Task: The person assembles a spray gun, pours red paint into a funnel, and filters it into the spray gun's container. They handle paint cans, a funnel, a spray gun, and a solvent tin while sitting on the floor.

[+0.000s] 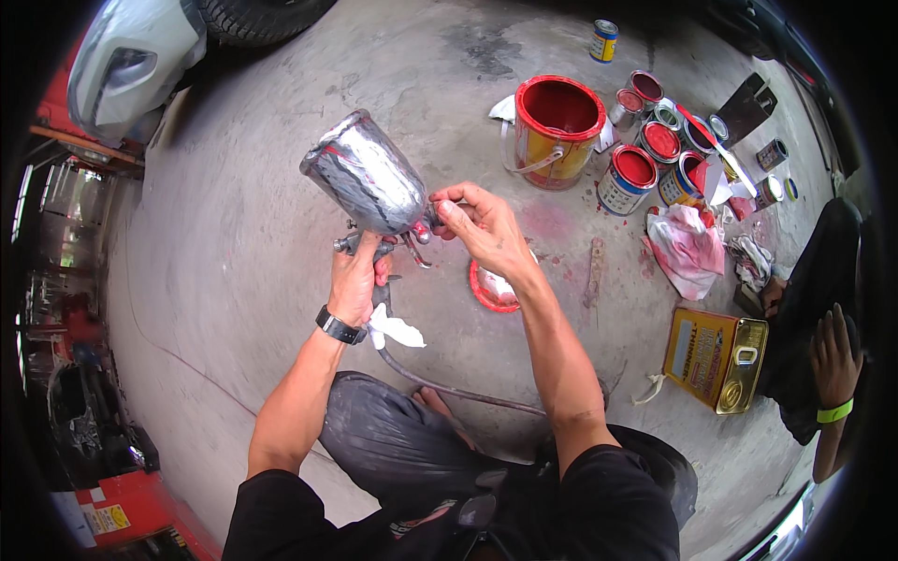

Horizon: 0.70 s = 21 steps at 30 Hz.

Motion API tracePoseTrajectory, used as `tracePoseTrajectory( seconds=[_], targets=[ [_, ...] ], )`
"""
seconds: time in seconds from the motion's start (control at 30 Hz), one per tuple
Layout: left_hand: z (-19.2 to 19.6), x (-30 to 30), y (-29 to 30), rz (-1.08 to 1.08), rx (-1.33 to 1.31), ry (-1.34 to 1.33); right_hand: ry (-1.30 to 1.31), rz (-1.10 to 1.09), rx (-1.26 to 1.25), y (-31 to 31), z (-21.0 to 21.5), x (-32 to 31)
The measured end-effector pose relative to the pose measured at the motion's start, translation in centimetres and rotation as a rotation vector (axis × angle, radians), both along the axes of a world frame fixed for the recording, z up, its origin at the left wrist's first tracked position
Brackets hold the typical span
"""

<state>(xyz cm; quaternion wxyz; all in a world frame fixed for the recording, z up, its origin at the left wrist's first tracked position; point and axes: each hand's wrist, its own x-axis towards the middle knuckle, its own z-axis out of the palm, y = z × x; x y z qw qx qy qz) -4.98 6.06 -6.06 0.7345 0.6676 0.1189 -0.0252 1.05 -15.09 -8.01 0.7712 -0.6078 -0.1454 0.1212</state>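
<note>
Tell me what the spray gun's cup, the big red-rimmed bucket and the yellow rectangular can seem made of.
Cup: metal, possibly aluminium; silvery and paint-smeared, with bright highlights.
Bucket: probably plastic, given its thick rim, but red paint hides much of it.
Can: thin sheet metal, glossy yellow, its bare end shining metallic.

Soft, even light brightens the concrete floor [243,280] — detail near the centre looks crisp. White glare streaks the spray gun's metal cup [374,178]; dark shadow gathers beside the tyre [257,17]. Fisheye distortion bows straight edges — and black vignetting swallows the corners.
</note>
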Motion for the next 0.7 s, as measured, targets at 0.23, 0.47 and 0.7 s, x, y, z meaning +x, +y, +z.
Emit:
tracePoseTrajectory(
  seconds=[0.23,0.47,0.7],
  targets=[
    [-0.1,-0.2,-0.1,-0.023,0.025,0.031,0.033,0.264,-0.341,-1.1,-1.7,2.5],
    [0.2,-0.1,-0.4,0.026,0.009,0.033,-0.174,0.074,0.010,-1.6,-1.6,0.7],
    [0.3,0.1,-0.8,0.030,0.040,0.056,-0.045,0.097,-0.161,-1.9,-0.1,1.0]
  ],
)
